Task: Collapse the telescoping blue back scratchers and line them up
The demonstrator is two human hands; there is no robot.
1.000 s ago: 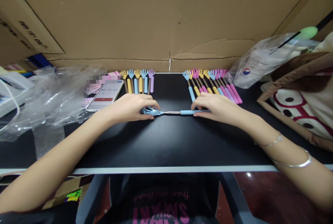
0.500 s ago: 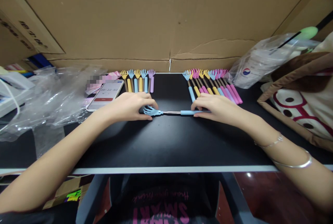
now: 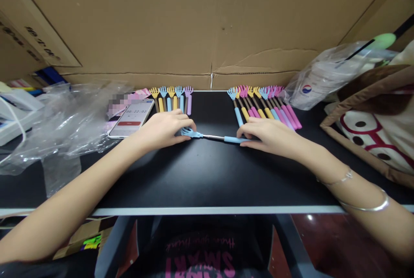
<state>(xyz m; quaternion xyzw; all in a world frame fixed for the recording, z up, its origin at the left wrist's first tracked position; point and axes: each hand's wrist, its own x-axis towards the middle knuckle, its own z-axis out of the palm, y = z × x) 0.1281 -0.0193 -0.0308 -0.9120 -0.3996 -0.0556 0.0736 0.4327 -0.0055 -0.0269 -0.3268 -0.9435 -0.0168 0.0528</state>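
A light-blue back scratcher (image 3: 213, 137) with a metal shaft lies across the space between my hands, its claw head to the left. My left hand (image 3: 166, 128) is closed around the claw end, thumb below and fingers above. The handle's right end is pinched in my right hand (image 3: 265, 135), which hides its tip. Behind my left hand stands a row of yellow, blue and purple back scratchers (image 3: 175, 103). Beyond my right hand is a larger row of blue, yellow, pink and purple ones (image 3: 267, 107), claws pointing to the back.
A phone (image 3: 132, 118) showing a timer lies left of my left hand, beside crumpled clear plastic bags (image 3: 69, 123). At the right are a bagged drink cup (image 3: 318, 82) and a cloth bag (image 3: 384, 123). A cardboard wall (image 3: 181, 23) closes off the back of the black table (image 3: 207, 183).
My left hand has risen slightly toward the back with the claw end, so the back scratcher now slants a little. My right hand has hardly moved.
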